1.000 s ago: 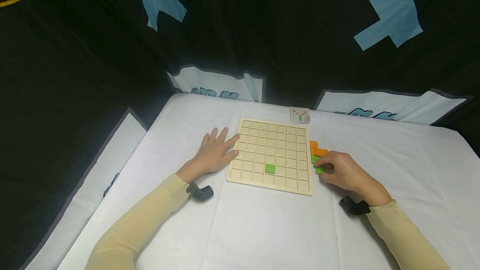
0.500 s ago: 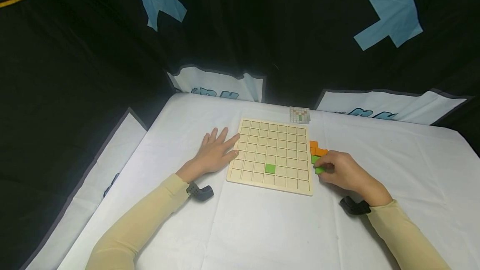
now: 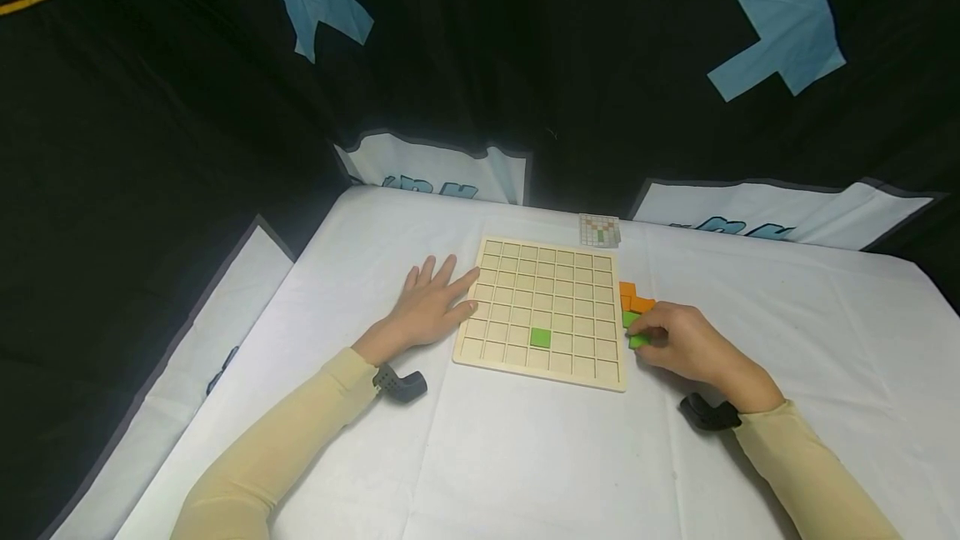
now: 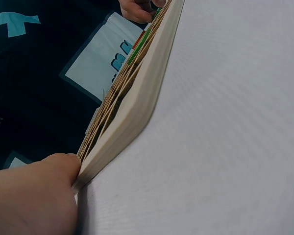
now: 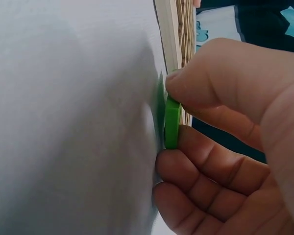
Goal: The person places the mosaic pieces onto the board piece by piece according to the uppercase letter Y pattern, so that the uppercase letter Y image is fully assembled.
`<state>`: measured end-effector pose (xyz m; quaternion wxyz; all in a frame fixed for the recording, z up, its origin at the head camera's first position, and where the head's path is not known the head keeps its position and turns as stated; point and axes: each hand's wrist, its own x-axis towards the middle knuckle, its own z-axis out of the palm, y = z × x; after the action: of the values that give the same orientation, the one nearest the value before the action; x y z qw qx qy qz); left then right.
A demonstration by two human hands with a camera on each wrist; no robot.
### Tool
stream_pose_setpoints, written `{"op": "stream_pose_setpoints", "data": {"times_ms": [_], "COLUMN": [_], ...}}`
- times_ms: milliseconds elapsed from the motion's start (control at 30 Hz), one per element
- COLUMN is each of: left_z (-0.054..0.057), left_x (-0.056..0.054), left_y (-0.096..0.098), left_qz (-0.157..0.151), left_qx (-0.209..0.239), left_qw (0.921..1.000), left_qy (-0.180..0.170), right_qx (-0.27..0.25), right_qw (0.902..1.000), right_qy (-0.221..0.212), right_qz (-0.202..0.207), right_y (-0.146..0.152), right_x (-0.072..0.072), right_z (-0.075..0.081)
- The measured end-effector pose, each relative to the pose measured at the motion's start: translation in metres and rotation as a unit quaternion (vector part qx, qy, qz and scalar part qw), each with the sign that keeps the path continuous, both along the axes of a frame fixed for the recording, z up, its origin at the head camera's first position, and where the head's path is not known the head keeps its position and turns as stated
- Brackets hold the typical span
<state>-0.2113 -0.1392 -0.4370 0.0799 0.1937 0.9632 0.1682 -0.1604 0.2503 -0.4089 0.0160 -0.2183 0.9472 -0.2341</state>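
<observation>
A pale wooden grid board [image 3: 534, 372] lies on the white table, with one green square tile [image 3: 540, 337] set in a cell of its lower part. My left hand [image 3: 431, 307] is spread beside the board, its thumb and forefinger resting on the left edge. Just off the board's right side, my right hand [image 3: 678, 342] pinches another green tile [image 5: 172, 125] between thumb and fingers, low over the cloth. A further green tile [image 3: 631, 319], partly hidden by the fingers, and orange tiles [image 3: 627, 290] lie against that side of the board.
A small card printed with a coloured grid [image 3: 599, 230] lies behind the board's far right corner. Dark curtains [image 3: 555, 82] with blue patches hang along the table's far and left sides. Each wrist carries a dark camera band [image 3: 708, 412].
The green tile in my right hand has shifted slightly left toward the board, and the fingers have moved a little with it. My left hand and the board have stayed still.
</observation>
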Motion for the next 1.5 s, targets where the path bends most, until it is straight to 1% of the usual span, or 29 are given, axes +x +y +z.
{"op": "stream_pose_setpoints", "data": {"times_ms": [367, 567, 767, 1000, 1133, 1300, 1500], "left_z": [0.001, 0.0, -0.002, -0.001, -0.001, -0.002, -0.003], "left_x": [0.001, 0.0, -0.001, -0.002, -0.002, -0.003, -0.003], "left_y": [0.001, 0.0, 0.0, 0.002, 0.001, 0.0, 0.0], "left_qz": [0.002, 0.005, 0.007, 0.006, 0.004, 0.003, 0.006], "left_qx": [0.003, 0.001, -0.005, -0.003, -0.002, -0.002, -0.002], "left_qw": [1.0, 1.0, 1.0, 1.0, 1.0, 1.0, 1.0], "left_qy": [0.0, -0.001, 0.0, 0.0, 0.0, -0.002, -0.005], "right_qx": [-0.004, -0.003, -0.011, -0.027, -0.029, -0.02, -0.018], "right_qw": [0.9999, 0.9999, 0.9993, 0.9986, 0.998, 0.9981, 0.996], "right_qy": [0.005, 0.005, 0.007, 0.015, 0.024, 0.018, 0.033], "right_qz": [0.011, 0.015, 0.034, 0.043, 0.051, 0.055, 0.081], "right_y": [-0.001, -0.007, -0.013, -0.016, -0.021, -0.031, -0.044], "right_x": [0.002, -0.001, -0.003, -0.005, -0.008, -0.012, -0.021], "right_z": [0.001, 0.002, 0.002, -0.001, -0.001, 0.002, 0.004]}}
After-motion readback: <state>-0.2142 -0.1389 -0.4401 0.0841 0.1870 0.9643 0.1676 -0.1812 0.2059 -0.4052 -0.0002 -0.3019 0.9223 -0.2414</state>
